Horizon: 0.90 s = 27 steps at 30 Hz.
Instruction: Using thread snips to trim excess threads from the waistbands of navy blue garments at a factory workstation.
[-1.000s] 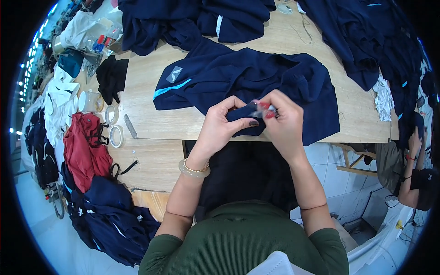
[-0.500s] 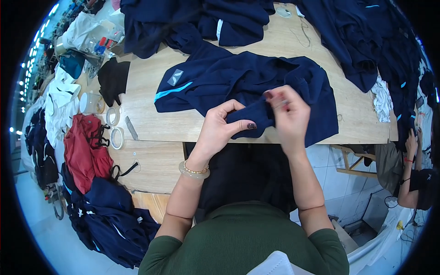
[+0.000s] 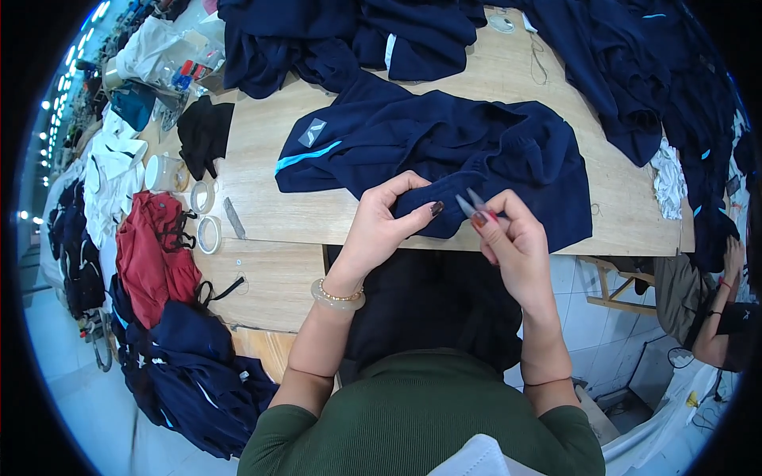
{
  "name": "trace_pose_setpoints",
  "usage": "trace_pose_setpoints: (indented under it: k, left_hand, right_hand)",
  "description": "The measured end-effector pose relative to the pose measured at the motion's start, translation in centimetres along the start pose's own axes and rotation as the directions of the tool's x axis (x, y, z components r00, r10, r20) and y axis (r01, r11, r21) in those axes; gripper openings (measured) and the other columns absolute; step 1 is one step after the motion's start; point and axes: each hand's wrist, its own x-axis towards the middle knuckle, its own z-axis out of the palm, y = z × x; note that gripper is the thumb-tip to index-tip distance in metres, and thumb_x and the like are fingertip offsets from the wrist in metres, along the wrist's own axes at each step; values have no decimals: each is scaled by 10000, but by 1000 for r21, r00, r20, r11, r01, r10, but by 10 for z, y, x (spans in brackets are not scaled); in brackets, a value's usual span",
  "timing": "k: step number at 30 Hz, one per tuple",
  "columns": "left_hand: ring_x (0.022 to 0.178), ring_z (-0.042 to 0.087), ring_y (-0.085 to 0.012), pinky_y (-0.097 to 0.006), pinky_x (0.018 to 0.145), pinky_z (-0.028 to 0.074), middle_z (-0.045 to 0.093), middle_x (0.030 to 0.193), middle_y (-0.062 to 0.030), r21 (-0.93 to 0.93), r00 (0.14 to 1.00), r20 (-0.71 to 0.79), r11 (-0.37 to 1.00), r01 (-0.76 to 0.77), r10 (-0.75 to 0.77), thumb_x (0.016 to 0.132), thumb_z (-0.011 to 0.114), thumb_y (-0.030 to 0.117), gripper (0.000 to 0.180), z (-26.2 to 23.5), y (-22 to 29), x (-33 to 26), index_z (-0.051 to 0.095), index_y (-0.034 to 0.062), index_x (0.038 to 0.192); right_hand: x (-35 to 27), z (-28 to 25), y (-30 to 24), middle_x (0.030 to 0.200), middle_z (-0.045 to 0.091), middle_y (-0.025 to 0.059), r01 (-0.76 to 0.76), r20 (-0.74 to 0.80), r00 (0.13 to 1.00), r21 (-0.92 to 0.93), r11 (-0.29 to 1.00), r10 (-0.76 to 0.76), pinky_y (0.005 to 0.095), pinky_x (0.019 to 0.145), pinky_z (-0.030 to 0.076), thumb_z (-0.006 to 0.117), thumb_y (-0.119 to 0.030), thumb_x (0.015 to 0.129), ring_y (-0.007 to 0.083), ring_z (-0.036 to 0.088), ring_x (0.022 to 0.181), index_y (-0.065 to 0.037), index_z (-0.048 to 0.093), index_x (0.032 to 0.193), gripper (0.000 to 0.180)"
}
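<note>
A navy garment (image 3: pixel 548 174) with a light-blue stripe and a grey patch lies crumpled along the table's front edge. My left hand (image 3: pixel 381 226) is closed on a folded, ribbed part of it, thumb on top and fingers beneath. In my right hand (image 3: pixel 516 234) is a pair of small thread snips (image 3: pixel 467 205), gripped between thumb and fingers. Their two pointed blades stand apart, tips beside the held fold; whether they touch the cloth I cannot tell. The snips' handles are hidden by my fingers.
More navy garments (image 3: pixel 302 40) are heaped at the back and right of the wooden table (image 3: pixel 270 214). Tape rolls (image 3: pixel 209 235), a grey blade-like strip (image 3: pixel 233 218), black cloth (image 3: pixel 204 135) and a red garment (image 3: pixel 159 254) lie left. Another person's arm (image 3: pixel 718 309) shows far right.
My right hand has moved slightly down and right from the fold, and the snips' blades now show in it. My left hand keeps its hold on the garment.
</note>
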Motion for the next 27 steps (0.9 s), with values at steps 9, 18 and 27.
trace_pose_setpoints:
  k: [9,18,27]
  left_hand:
    - [822,559,-51,-202,756,458,607,852,-2,103,999,6,993,-53,52,843,681,52,121,3,2,0,634,-27,922]
    - [808,570,-40,-195,747,475,628,895,14,44,999,26,998,35,-36,894,680,52,129,3,-3,1,664,-36,986]
    - [876,543,-99,-228,813,447,615,933,-11,255,996,79,967,8,-29,827,741,70,236,-14,-22,10,663,-24,1029]
  right_hand:
    - [5,6,1,579,518,-40,13,-31,999,-88,996,-16,200,494,261,613,-120,961,3,365,551,-25,554,845,161]
    - [23,4,14,727,509,-12,310,-189,949,444,841,-250,185,521,316,576,-130,974,21,439,588,-38,522,1045,128]
    - [68,-11,40,837,608,-42,-58,218,976,150,987,24,170,708,406,701,-101,877,24,512,767,-12,677,964,126]
